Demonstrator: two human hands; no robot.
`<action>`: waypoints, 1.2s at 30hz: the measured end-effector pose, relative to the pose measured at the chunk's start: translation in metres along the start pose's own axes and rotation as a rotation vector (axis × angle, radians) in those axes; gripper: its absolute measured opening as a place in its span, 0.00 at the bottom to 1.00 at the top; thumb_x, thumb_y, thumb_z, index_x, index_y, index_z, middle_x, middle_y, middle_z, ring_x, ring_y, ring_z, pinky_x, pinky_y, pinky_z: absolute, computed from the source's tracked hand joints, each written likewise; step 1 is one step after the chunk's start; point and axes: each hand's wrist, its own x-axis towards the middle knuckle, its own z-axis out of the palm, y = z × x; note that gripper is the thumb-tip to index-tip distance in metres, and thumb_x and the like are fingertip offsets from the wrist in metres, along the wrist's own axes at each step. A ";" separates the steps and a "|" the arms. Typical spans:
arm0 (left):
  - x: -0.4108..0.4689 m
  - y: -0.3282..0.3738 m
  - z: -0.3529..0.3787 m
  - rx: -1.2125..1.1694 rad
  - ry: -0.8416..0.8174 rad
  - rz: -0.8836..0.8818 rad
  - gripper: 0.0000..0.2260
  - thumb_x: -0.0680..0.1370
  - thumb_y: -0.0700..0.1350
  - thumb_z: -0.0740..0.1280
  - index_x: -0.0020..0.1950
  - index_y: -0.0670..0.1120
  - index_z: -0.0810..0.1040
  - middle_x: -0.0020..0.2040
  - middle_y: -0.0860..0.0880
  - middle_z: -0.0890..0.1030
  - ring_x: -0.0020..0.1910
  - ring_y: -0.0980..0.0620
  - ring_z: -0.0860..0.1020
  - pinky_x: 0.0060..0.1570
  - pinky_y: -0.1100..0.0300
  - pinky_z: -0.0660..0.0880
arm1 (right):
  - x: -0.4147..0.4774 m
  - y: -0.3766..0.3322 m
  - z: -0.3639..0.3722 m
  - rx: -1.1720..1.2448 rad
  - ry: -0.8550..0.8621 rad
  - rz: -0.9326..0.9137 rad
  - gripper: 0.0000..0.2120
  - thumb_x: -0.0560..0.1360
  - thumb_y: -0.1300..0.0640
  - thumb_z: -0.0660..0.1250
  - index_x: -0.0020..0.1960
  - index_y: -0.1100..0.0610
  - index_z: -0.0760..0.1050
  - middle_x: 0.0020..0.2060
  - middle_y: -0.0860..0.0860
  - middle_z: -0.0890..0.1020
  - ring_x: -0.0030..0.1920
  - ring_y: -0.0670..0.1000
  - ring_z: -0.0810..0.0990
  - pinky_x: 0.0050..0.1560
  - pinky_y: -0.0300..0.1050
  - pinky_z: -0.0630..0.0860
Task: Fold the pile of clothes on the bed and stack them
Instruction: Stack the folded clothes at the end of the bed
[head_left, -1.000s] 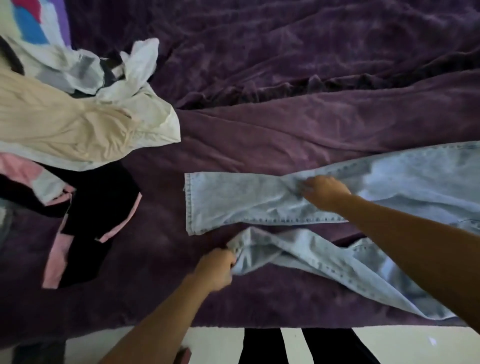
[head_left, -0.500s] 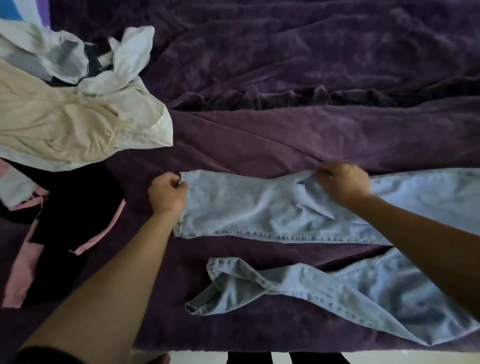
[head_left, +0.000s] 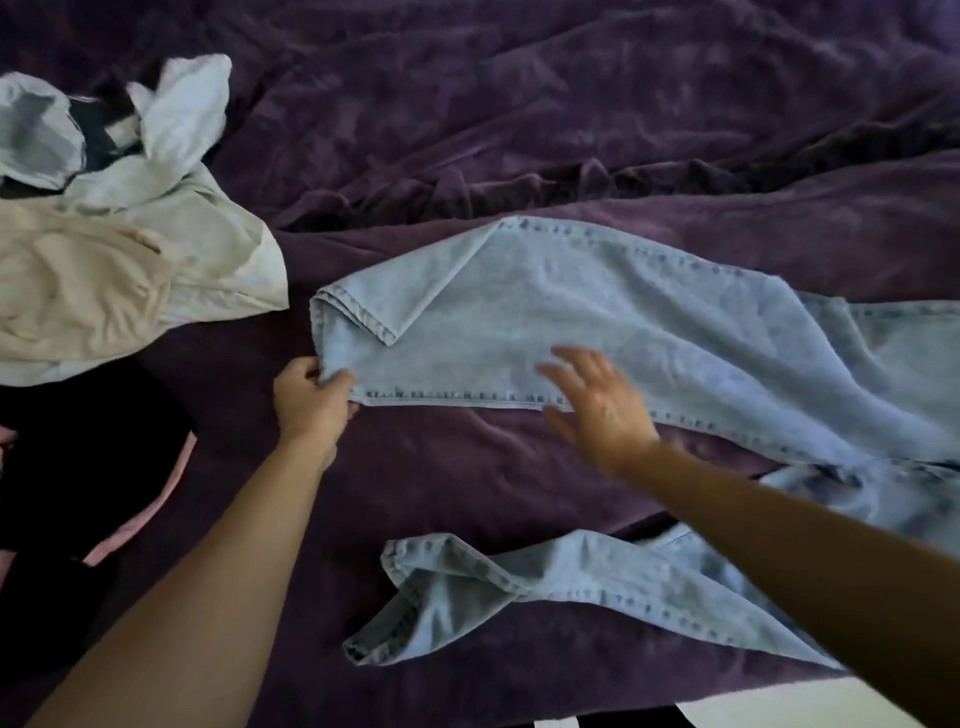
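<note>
Now the right hand (head_left: 602, 410) has let go of the jeans (head_left: 597, 312) and hovers spread wide, blurred, over the far leg's near seam. Left hand (head_left: 311, 400) has dropped to that hem's near corner, pinching it. The 2 legs lie on the purple bedcover (head_left: 519, 130), beside the pile (head_left: 130, 260).

The left hand (head_left: 311, 400), a second ago gripping the near jeans leg (head_left: 545, 582), then the far leg (head_left: 597, 312) at its upper hem corner, now pinches the lower corner. The right hand (head_left: 597, 410) has released the bunched denim and spreads open, blurred, over the seam. The upper hem corner now lies folded over.
</note>
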 end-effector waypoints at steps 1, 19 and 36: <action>0.000 -0.004 -0.010 -0.011 0.051 -0.005 0.09 0.70 0.37 0.70 0.50 0.42 0.77 0.44 0.40 0.81 0.36 0.44 0.80 0.28 0.60 0.77 | -0.024 -0.002 0.013 0.009 -0.065 0.000 0.22 0.72 0.57 0.70 0.66 0.57 0.75 0.66 0.58 0.74 0.65 0.62 0.72 0.59 0.57 0.74; -0.179 -0.057 -0.024 1.296 -0.961 0.281 0.04 0.69 0.47 0.69 0.41 0.55 0.77 0.50 0.49 0.74 0.52 0.46 0.76 0.46 0.56 0.72 | -0.203 -0.043 0.042 0.023 -0.825 0.020 0.18 0.71 0.39 0.62 0.58 0.44 0.77 0.55 0.46 0.82 0.56 0.52 0.80 0.53 0.45 0.74; -0.036 0.012 -0.013 1.213 -0.197 0.591 0.31 0.75 0.50 0.67 0.76 0.48 0.59 0.73 0.38 0.62 0.69 0.35 0.64 0.63 0.40 0.67 | -0.065 0.010 0.046 -0.083 -0.435 0.178 0.21 0.76 0.45 0.65 0.69 0.42 0.70 0.75 0.49 0.61 0.73 0.56 0.62 0.67 0.56 0.67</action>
